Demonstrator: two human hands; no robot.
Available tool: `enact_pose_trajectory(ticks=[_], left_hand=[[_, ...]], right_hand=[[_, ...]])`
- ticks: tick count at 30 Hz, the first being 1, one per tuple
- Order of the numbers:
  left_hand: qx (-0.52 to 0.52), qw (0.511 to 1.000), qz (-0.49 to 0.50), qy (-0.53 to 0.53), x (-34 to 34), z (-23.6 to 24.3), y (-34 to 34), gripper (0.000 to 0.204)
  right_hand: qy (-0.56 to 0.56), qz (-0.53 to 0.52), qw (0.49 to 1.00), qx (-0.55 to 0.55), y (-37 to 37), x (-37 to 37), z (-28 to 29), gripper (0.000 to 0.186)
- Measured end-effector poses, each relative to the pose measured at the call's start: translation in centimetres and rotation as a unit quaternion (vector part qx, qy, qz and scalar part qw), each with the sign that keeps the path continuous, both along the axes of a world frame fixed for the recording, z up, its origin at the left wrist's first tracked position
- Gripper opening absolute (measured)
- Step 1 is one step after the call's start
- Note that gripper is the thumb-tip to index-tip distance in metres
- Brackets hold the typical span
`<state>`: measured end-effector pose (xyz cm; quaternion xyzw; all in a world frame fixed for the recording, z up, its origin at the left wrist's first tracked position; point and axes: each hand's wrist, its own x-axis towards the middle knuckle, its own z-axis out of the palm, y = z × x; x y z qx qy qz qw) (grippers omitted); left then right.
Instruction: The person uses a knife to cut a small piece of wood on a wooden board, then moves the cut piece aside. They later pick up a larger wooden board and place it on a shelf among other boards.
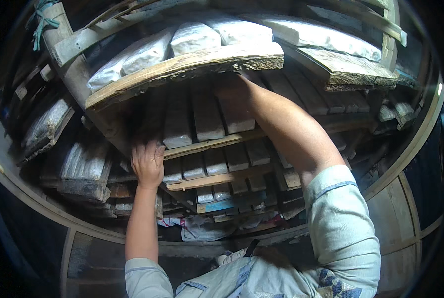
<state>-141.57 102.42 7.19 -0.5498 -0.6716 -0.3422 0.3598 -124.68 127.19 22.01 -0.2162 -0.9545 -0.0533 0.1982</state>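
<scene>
My left hand (pixel 147 163) is at the left end of a middle shelf, fingers stretched upward and thumb beside the board's end. Next to it, several long pale blocks (pixel 177 126) lie side by side in what looks like clear plastic wrap, on a wooden board (pixel 214 144). My right arm reaches in beneath the upper board (pixel 192 62). In the shadow there, my right hand (pixel 230 89) is over the rear part of these blocks; its fingers are too dark to make out. More wrapped blocks (pixel 196 38) rest on the upper board, brightly lit.
Lower boards (pixel 219 178) carry further rows of wrapped blocks. A thick wooden post (pixel 70 54) with blue-green cord (pixel 44 22) stands at the left. Another loaded board (pixel 354 67) juts out at the upper right. Crumpled white cloth or sheeting (pixel 202 231) lies low down.
</scene>
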Motion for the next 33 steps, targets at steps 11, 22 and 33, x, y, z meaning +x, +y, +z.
enact_pose_trajectory(ticks=[11, 22, 33], left_hand=[[0.014, 1.000, 0.004, -0.018, -0.1, -0.4, 0.3, 0.035], [0.002, 1.000, 0.005, -0.016, -0.2, -0.4, 0.2, 0.036], [0.024, 0.999, 0.021, -0.006, -0.2, -0.2, 0.0, 0.039]], right_hand=[[-0.008, -0.013, 1.000, -0.011, 0.8, -1.5, -1.3, 0.039], [0.008, -0.017, 1.000, -0.012, 1.0, -0.9, -1.7, 0.039], [-0.124, 0.092, 0.987, -0.041, -7.0, -0.9, 0.7, 0.040]])
